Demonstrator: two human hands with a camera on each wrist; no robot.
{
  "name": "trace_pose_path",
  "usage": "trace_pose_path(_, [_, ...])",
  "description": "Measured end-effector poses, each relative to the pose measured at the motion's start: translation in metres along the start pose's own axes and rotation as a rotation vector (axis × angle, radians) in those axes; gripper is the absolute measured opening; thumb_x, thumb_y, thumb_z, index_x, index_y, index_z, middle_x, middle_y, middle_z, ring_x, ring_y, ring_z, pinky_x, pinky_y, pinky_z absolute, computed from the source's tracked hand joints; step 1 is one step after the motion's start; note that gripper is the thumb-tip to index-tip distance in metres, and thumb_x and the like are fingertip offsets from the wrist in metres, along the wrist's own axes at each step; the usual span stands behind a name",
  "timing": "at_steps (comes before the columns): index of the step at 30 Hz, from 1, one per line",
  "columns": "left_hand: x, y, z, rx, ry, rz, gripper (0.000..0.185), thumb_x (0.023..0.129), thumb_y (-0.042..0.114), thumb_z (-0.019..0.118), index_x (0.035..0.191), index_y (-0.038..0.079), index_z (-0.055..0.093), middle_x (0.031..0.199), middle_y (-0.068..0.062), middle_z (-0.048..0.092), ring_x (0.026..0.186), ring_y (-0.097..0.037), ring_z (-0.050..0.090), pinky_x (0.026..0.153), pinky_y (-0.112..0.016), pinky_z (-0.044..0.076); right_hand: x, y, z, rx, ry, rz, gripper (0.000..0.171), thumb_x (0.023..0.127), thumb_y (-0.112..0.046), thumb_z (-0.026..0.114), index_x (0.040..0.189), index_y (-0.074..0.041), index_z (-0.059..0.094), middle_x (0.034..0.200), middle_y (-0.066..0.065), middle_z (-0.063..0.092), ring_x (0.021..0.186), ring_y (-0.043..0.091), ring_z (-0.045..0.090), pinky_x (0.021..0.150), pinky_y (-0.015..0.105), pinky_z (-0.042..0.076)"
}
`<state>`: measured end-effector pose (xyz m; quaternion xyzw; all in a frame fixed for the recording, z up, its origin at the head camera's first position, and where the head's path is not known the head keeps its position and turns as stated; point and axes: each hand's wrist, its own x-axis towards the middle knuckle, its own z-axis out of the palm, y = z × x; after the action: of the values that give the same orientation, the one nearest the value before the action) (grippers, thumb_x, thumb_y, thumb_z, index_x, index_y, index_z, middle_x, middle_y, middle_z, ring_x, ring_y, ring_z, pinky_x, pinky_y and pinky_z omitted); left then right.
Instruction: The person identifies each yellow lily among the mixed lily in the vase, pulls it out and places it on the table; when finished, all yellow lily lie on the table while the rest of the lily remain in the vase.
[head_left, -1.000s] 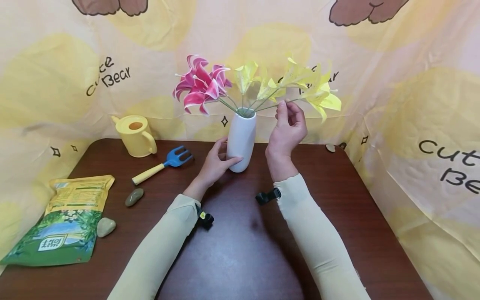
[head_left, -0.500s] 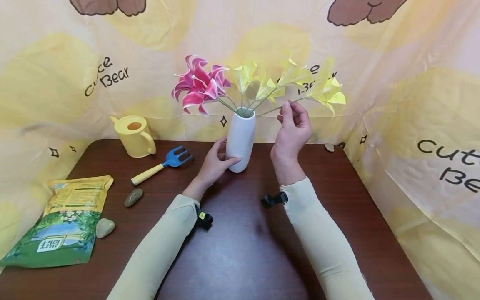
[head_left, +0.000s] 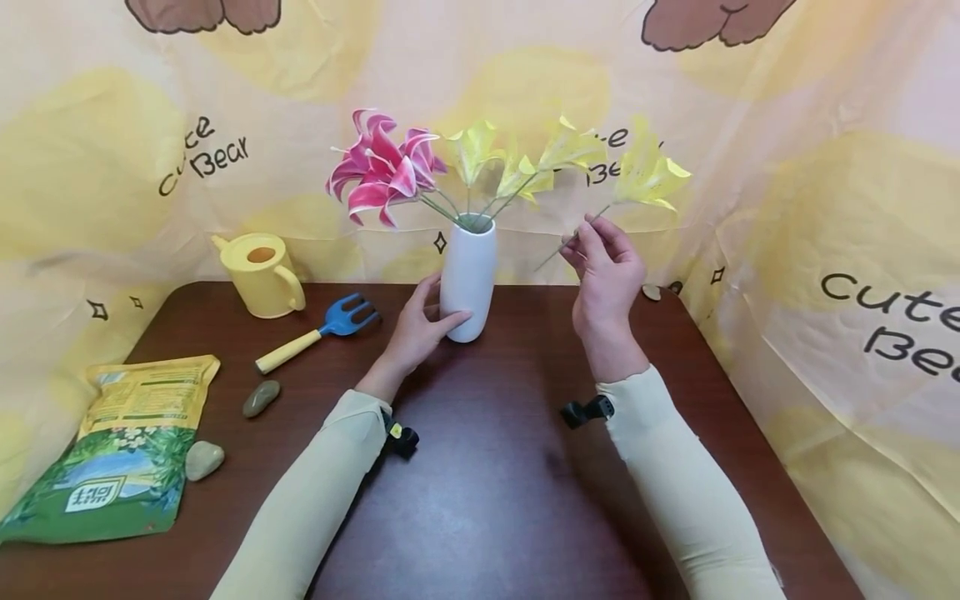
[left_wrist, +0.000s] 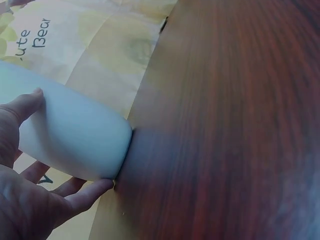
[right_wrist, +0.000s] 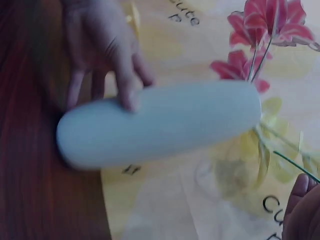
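Note:
A white vase [head_left: 469, 279] stands upright near the table's back edge. My left hand [head_left: 415, 332] grips its lower part, the thumb [left_wrist: 29, 104] across the front and the fingers round the far side. Pink lilies [head_left: 384, 171] lean left out of the vase's mouth, and yellow lilies [head_left: 568, 150] lean right. To the right of the vase, my right hand [head_left: 611, 279] pinches the thin green stem of a single yellow lily [head_left: 647, 181]. That stem's lower end is in the air, apart from the vase. In the right wrist view the stem [right_wrist: 296, 166] shows above the fingertips.
At the left of the table [head_left: 480, 467] stand a yellow watering can [head_left: 264, 279], a blue garden fork [head_left: 318, 332], two stones, the nearer a pale stone [head_left: 205, 461], and a green and yellow bag [head_left: 120, 450]. Another small stone [head_left: 651, 292] lies back right. A printed cloth [head_left: 840, 208] encloses the table.
My right hand has moved right and slightly down, drawing one yellow lily's stem out of the vase. My left hand has kept its hold on the vase; the head view has shifted slightly.

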<state>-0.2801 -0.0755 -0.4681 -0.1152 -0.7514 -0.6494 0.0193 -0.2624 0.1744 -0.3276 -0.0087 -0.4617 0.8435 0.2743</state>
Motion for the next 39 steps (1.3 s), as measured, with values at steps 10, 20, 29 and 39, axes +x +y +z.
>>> trace_pose_path(10, [-0.002,-0.001,-0.012,0.0,0.004,-0.011,0.08,0.1,0.029,0.088,0.169,0.027,0.046,0.166,-0.015,0.055,0.137,-0.046,0.067,0.115,-0.066,0.055,0.02,-0.003,-0.052,-0.269,-0.146,0.168,0.024,0.098,0.008,0.078,0.115,-0.009,0.081,0.089,0.001,0.072,0.077,0.015,0.074,0.076,0.026,0.068])
trace_pose_path(20, [0.0,0.0,-0.015,-0.01,0.0,-0.033,0.082,0.1,0.03,0.088,0.17,0.026,0.045,0.167,-0.016,0.053,0.14,-0.045,0.067,0.115,-0.065,0.056,0.039,0.018,-0.104,-0.63,-0.328,0.454,0.035,0.107,-0.005,0.072,0.141,-0.012,0.066,0.104,-0.002,0.074,0.083,0.011,0.077,0.08,0.028,0.069])
trace_pose_path(29, [-0.001,0.001,-0.015,-0.008,0.0,-0.054,0.084,0.098,0.033,0.09,0.17,0.027,0.045,0.167,-0.015,0.053,0.141,-0.044,0.066,0.117,-0.065,0.055,0.036,0.047,-0.134,-0.848,-0.482,0.535,0.05,0.109,-0.003,0.066,0.157,0.006,0.055,0.101,0.005,0.078,0.083,0.012,0.075,0.079,0.031,0.069])
trace_pose_path(39, [-0.001,0.001,-0.014,-0.002,0.002,-0.062,0.085,0.098,0.035,0.09,0.17,0.027,0.045,0.168,-0.013,0.053,0.143,-0.043,0.065,0.117,-0.064,0.056,0.032,0.063,-0.13,-0.969,-0.554,0.621,0.048,0.109,-0.005,0.068,0.155,0.005,0.06,0.129,0.027,0.077,0.088,0.016,0.077,0.086,0.037,0.07])
